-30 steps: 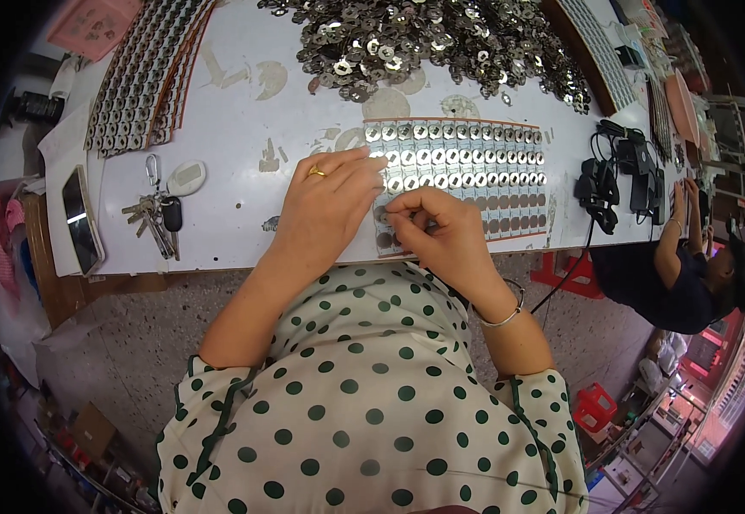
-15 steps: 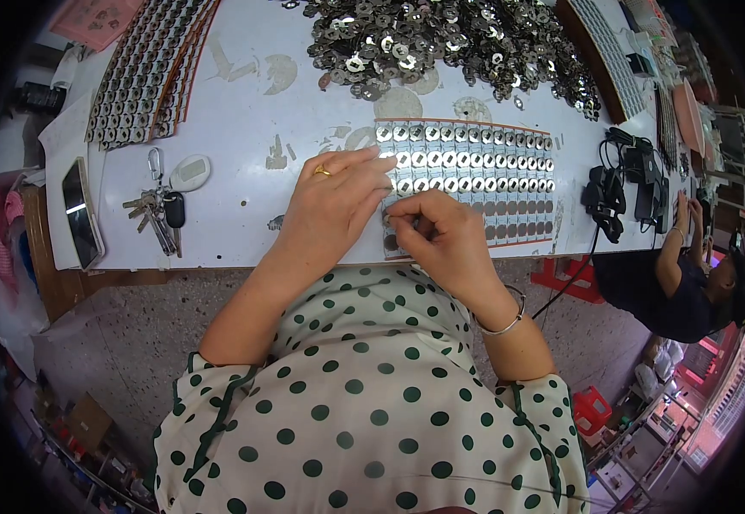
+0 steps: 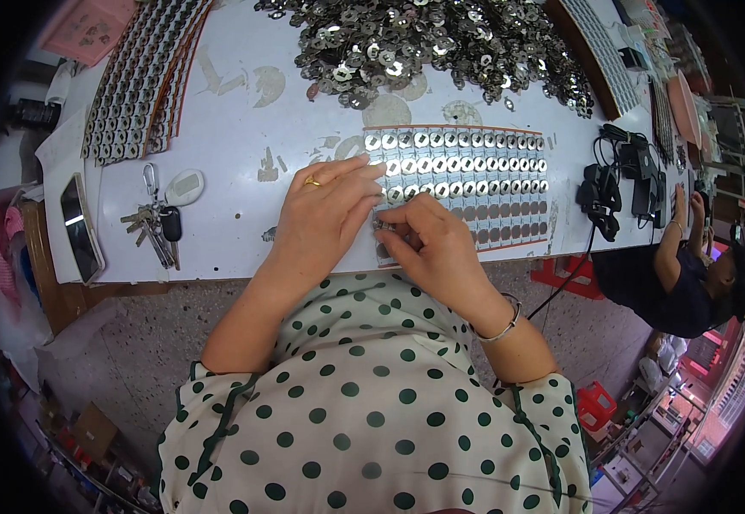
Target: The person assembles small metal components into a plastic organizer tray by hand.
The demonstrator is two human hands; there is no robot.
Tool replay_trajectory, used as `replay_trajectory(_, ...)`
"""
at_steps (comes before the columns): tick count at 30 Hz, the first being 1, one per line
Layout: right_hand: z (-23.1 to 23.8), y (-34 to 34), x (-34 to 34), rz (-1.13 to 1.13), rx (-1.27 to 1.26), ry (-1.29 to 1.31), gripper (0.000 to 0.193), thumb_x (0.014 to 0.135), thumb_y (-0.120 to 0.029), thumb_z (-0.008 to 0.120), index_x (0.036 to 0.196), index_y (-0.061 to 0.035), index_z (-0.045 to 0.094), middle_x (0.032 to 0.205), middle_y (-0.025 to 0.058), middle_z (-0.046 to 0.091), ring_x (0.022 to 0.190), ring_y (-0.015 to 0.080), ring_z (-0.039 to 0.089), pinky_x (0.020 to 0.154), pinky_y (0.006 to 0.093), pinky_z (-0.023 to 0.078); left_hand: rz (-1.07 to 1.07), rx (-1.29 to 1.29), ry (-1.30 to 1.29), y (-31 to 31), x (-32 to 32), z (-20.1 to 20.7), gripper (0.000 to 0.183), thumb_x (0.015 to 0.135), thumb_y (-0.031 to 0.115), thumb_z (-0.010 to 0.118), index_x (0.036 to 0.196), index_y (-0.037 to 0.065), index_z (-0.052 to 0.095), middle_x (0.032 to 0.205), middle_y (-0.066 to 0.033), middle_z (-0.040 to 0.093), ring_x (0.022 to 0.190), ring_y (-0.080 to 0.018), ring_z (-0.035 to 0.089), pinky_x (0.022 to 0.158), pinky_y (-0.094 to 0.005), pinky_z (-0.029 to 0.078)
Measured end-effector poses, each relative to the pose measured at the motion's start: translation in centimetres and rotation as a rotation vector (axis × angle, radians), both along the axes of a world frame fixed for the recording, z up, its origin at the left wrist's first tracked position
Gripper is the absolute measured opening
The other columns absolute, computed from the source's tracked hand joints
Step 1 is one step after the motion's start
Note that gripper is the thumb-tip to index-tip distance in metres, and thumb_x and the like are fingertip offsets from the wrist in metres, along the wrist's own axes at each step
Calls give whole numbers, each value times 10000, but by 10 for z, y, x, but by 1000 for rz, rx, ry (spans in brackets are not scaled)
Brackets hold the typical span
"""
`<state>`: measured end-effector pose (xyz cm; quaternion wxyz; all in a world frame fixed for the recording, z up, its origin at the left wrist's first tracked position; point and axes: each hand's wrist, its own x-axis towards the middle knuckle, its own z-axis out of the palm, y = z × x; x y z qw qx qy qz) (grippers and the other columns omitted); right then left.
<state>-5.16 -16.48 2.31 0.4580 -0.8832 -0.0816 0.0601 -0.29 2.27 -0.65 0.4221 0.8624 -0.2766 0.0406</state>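
In front of me lies a flat panel (image 3: 475, 163) with round cells in rows. Shiny silver metal clips with small centre openings sit on its three far rows, while the two near rows show dull grey discs. My left hand (image 3: 325, 214) lies over the panel's left edge, its fingers stretched out and fairly flat, with the fingertips on the silver rows. Close beside it my right hand (image 3: 432, 248) is closed in a pinch at the left end of the near rows. A small silver metal clip (image 3: 383, 226) shows partly at its fingertips; the rest is hidden.
A large heap of loose metal clips (image 3: 441, 51) covers the far middle. Filled panels (image 3: 137, 86) are stacked far left. Keys (image 3: 163, 227) and a phone (image 3: 81, 227) lie at left. Black adapters with cables (image 3: 621, 188) sit at right, near another person (image 3: 681, 274).
The view has shifted slightly, so the table things sit a little further left. My right hand stays at the panel's left end, and the small clip at its fingertips now shows more.
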Motion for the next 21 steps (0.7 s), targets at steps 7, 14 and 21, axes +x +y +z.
replay_trajectory(7,-4,1,-11,-6,-99,-87,195,863,-102,749,1027,-60,652,891,92,609,768,288,659,632,406,525,28,-36,106,0,5,6,104,927,62,688,1030,63,701,1191,-44,753,1189,-257,667,1008,-381,450)
replay_trajectory(14,2,-3,-11,21,-96,9,230,863,-98,747,1062,-60,636,903,92,595,785,284,654,658,413,525,23,-15,30,0,6,3,109,909,47,697,1018,46,694,1199,-51,749,1168,-267,675,1005,-394,464)
replay_trajectory(21,-5,-3,-18,17,-84,-82,243,868,-87,744,1086,-53,641,908,99,598,785,286,643,660,409,518,29,-6,-31,-4,1,4,122,891,28,701,1011,46,695,1175,-57,751,1170,-287,666,1036,-422,456)
